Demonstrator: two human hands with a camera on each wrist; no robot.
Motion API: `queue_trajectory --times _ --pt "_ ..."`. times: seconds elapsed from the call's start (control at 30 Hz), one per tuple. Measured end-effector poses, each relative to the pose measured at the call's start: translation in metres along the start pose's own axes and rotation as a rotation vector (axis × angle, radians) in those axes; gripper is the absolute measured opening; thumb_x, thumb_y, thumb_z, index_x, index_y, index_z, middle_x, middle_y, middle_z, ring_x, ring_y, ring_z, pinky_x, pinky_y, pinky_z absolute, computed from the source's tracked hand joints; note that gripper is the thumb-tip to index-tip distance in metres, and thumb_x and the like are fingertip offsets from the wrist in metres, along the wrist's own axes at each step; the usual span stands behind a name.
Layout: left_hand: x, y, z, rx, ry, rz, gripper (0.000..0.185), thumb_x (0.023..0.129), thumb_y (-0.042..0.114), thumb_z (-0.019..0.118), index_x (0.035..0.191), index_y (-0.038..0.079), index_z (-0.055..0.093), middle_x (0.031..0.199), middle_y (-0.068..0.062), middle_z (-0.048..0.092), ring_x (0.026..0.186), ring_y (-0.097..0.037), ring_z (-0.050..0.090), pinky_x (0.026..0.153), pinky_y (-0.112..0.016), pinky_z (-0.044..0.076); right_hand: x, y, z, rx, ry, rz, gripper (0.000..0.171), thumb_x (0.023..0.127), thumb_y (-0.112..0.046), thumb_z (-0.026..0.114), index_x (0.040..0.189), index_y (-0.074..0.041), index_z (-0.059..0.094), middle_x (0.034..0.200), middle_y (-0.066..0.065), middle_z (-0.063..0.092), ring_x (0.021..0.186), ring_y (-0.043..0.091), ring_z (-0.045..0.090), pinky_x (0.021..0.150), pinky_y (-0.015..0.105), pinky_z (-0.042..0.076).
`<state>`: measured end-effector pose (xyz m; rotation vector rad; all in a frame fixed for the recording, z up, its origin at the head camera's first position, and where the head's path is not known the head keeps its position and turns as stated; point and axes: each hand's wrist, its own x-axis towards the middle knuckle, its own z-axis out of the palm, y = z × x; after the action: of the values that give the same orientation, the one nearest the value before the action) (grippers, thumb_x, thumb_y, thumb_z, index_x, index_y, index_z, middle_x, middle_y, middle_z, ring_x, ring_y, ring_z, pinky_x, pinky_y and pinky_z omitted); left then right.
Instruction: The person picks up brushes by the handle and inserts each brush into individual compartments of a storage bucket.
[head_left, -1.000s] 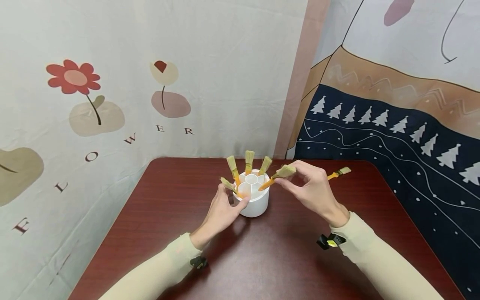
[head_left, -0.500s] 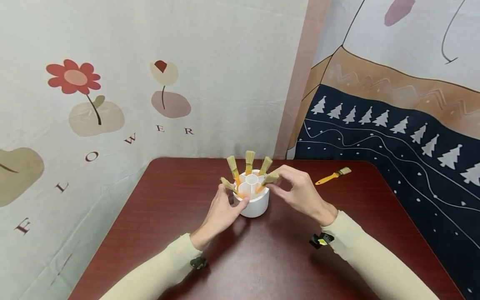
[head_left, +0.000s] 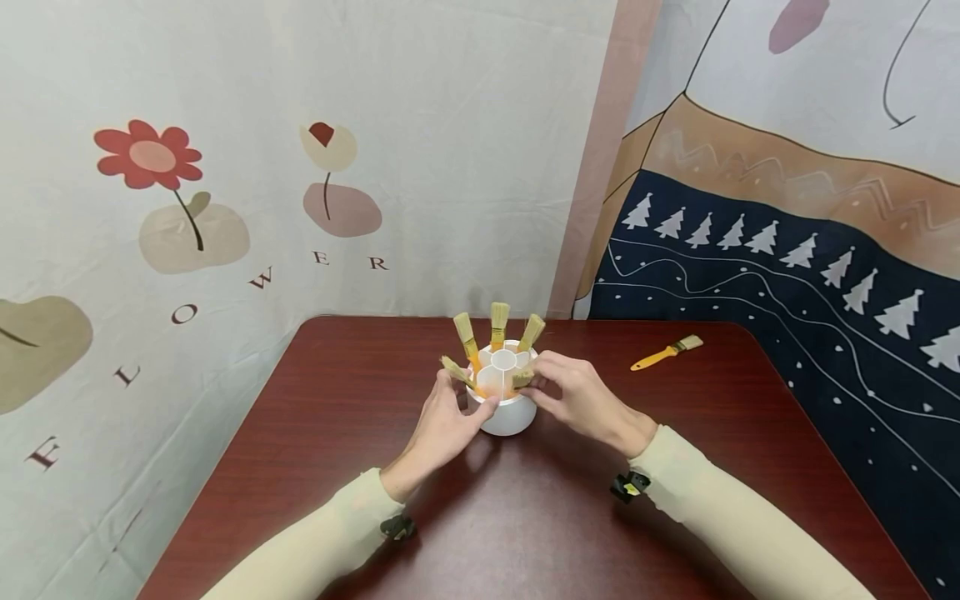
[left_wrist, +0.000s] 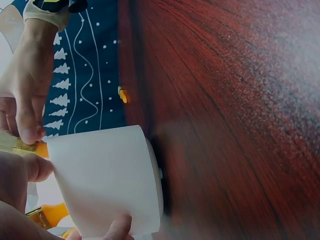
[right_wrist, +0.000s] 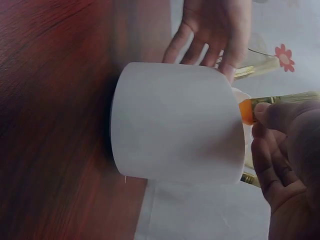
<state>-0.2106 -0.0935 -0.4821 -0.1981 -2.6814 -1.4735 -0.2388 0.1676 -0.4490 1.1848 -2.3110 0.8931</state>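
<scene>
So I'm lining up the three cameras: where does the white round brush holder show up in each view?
Head: white brush holder sits at table centre, between the left hand and right hand.
Left wrist: it fills the lower left, lying sideways in the picture.
Right wrist: it fills the middle, also sideways.
Shared landmark: the dark red table it stands on.

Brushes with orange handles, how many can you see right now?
6: five in the white holder, namely three at its back, one at left, one pinched by the right hand; one flat on the table.
</scene>
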Motion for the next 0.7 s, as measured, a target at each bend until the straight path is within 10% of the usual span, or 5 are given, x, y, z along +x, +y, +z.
queue_trajectory --times 0.7 --pt "0.004 -0.004 -0.002 -0.094 -0.033 0.013 0.06 0.106 0.035 0.088 0.14 0.001 0.052 0.152 -0.03 0.066 0.141 -0.045 0.075 0.117 -0.058 0.064 -0.007 0.0 -0.012 0.006 -0.042 0.075 0.038 0.099 -0.005 0.093 0.135 -0.008 0.084 0.121 0.006 0.082 0.1 0.022 0.082 0.089 0.031 0.071"
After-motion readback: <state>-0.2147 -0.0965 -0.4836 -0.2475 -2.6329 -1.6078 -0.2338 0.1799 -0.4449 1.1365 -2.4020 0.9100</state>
